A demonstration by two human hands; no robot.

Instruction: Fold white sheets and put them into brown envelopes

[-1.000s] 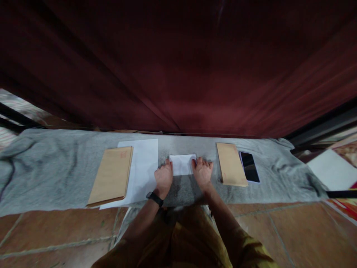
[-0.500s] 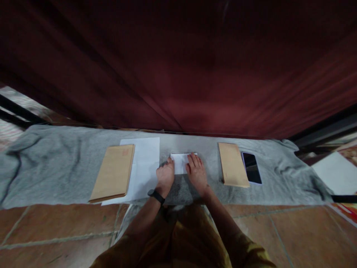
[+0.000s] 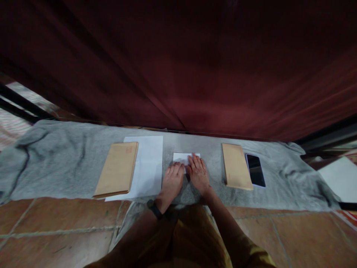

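Mid-dial, a crisp white paper rectangle (image 3: 179, 158) lies flat on soft, rumpled grey cloth (image 3: 209, 149). The left hand (image 3: 173, 180), at seven o'clock, and right hand (image 3: 198, 174), at five, rest palm-down over it, fingers extended, not gripping. Oblong brown envelopes (image 3: 115, 167) sit at nine; a glossy, round-cornered phone (image 3: 256, 170) at three.

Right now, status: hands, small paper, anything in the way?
Left hand, right hand: both on small white paper. Paper lies on grey cloth. Phone off right; only the hands cover the paper.
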